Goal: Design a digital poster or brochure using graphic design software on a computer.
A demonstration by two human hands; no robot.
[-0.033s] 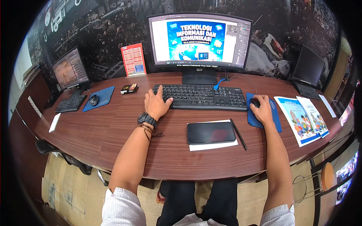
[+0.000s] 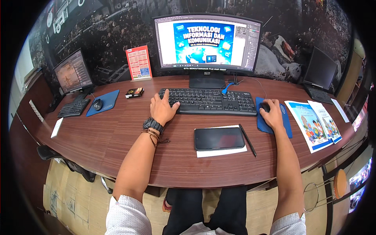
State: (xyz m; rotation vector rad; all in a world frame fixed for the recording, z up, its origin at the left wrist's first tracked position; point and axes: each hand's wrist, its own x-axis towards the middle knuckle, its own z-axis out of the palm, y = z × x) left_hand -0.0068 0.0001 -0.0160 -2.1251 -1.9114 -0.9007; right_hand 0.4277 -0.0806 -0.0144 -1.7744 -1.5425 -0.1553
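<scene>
My left hand (image 2: 162, 109) lies flat with fingers spread on the left end of a black keyboard (image 2: 211, 101); a dark watch and cord bracelets circle its wrist. My right hand (image 2: 272, 115) cups a black mouse (image 2: 265, 106) on a blue mouse pad (image 2: 288, 124). Behind the keyboard a curved monitor (image 2: 207, 43) shows a blue poster layout. A black phone (image 2: 219, 138) lies face up on a white sheet (image 2: 221, 152) between my forearms. A black pen (image 2: 248, 140) lies just right of the phone.
The brown wooden desk (image 2: 117, 149) curves around me. At the left stand a second monitor (image 2: 73, 72), a small keyboard (image 2: 73, 107) and a mouse (image 2: 97, 104) on a blue pad. A red card (image 2: 138, 62), a small box (image 2: 134, 93), leaflets (image 2: 313, 125) and a dark laptop (image 2: 321, 74) also sit on it.
</scene>
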